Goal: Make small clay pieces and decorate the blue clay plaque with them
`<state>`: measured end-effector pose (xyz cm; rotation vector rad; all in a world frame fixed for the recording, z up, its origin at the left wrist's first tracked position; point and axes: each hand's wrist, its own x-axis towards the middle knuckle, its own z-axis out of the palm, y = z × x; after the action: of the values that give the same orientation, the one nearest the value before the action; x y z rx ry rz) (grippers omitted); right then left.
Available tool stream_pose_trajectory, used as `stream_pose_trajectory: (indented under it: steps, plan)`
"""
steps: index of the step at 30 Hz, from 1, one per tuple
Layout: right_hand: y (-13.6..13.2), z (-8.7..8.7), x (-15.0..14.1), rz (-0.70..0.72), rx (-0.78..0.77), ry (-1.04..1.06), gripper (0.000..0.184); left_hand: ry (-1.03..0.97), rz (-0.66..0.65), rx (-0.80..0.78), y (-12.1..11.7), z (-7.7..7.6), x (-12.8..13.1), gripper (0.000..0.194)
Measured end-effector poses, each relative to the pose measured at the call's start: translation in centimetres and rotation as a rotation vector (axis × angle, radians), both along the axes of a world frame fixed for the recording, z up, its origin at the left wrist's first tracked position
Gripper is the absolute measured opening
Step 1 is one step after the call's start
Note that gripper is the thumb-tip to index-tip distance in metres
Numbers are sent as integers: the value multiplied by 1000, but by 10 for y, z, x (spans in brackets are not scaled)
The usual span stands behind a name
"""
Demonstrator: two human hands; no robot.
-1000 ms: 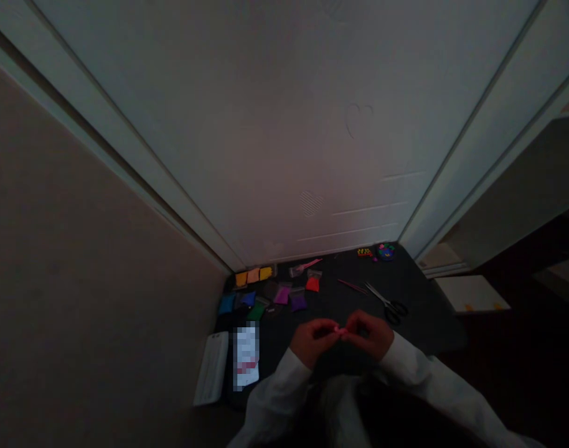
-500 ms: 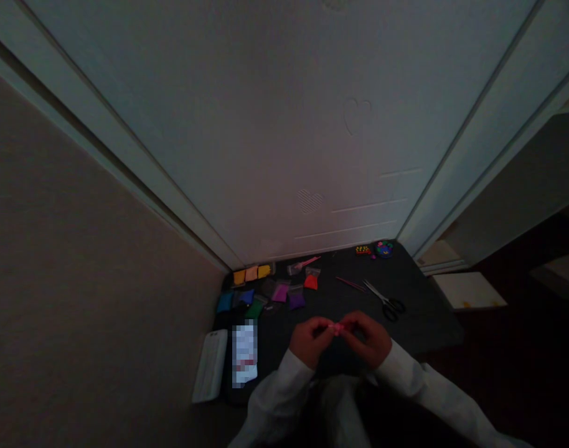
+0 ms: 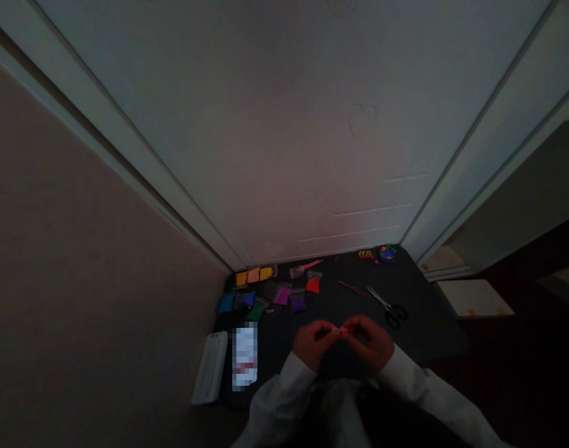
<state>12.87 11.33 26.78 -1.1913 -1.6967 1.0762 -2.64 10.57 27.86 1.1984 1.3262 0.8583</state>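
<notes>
A small pink piece, which looks like modelling clay, is pinched between the fingertips of both hands. My left hand grips its left end, fingers closed. From the other side my right hand holds it, thumb and forefinger pressed together. Most of the piece is hidden by the fingers, and the light is dim. Just beyond my right hand lie black-handled scissors with spread handles, beside a thin pink stick-like tool. Small bags, one red and one purple, lie beyond my left hand.
More coloured bags, such as a green one, cover the table's left side. A blurred bright rectangle and a white case lie at the near left. A blue item with colourful bits stands by the door panel behind the dark table.
Less of the pink piece shows between the fingertips, and it looks thinner. Both hands stay close together. The whole view has shifted slightly.
</notes>
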Motion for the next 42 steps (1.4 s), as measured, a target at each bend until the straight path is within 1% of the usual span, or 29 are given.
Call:
stream_pose_trajectory:
  steps: [3, 7, 11, 14, 16, 18, 21, 25, 30, 37, 42]
  plan:
    - [2, -2, -1, 1, -66, 44, 14, -26, -23, -11, 1, 4, -1, 25]
    - [3, -3, -1, -14, -102, 79, 14, -65, -25, -20, 0, 6, -1, 26]
    - [2, -2, -1, -9, -140, 141, 16, -101, 22, -28, 0, 1, 1, 29]
    - [1, -4, -2, -6, -178, 198, 19, -93, 47, -1, 1, -3, 2, 23]
    - [1, -6, -4, -1, -214, 237, 22, -74, 45, 27, 1, -3, 3, 20]
    - [0, -7, -7, 3, -250, 274, 25, -47, 31, 56, 0, 0, 2, 18]
    - [-1, -9, -8, -22, -282, 310, 27, -6, 4, 93, -1, 6, 0, 20]
    - [3, -11, -5, -77, -274, 293, 28, 9, -55, 124, -2, 13, -2, 26]
    - [6, -10, -3, -110, -250, 234, 27, 37, -104, 158, -2, 13, -6, 26]
    - [-3, -1, -11, -65, -312, 186, 28, 138, -74, 249, -3, 10, -13, 25]
    - [-5, 5, -15, -7, -333, 205, 29, 228, -47, 322, -5, 8, -15, 21]
